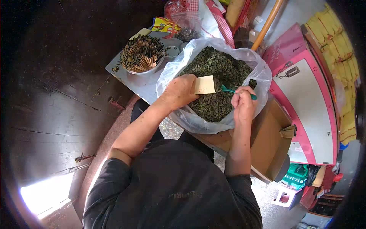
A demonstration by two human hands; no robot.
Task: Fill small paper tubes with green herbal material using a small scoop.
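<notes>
A translucent plastic bag (171,73) with its mouth folded wide holds a heap of dried, dark green leaves (211,61). Over the heap's near left side, my left hand (183,90) grips a small pale yellow paper packet (205,85) that bears red writing. My right hand (244,101) holds a green plastic utensil (228,90) over the leaves, its head close to the packet's right edge. Whether leaves lie on the utensil or inside the packet I cannot tell. To the left, a round plastic tub (154,68) holds many folded brown paper pieces standing packed together.
An open cardboard box (267,137) stands right of the bag, near a pink and white cabinet (303,106). A wooden pole (267,25) leans behind the bag. A shallow clear dish (172,48) and a yellow package (165,25) lie at the grey table's (143,93) back.
</notes>
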